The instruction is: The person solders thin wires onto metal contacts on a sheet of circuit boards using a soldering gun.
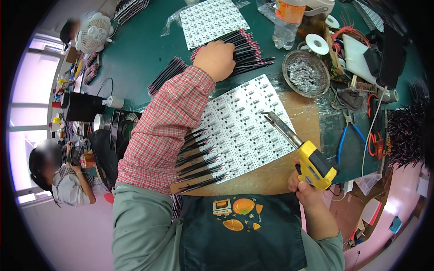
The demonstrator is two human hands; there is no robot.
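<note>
My left hand [217,59], in a red plaid sleeve, reaches over a pile of black wires [248,49] with red tips. Its fingers curl down among the wires, and what they pinch is hidden. Gripped in my right hand [305,189] is a yellow and black soldering gun [314,163], its metal tip angled up and left above a white circuit board panel [244,126]. The panel carries rows of small dark parts and lies tilted on a brown board [298,110]. Several black wires [199,167] stick out along the panel's left edge.
Another white panel [212,20] lies at the back, with a second wire bundle [168,74] left of my hand. Rightward are a round dish of silvery bits [306,74], a plastic bottle [287,25], blue-handled pliers [348,135] and a dense wire bundle [409,131]. A person [68,180] sits at left.
</note>
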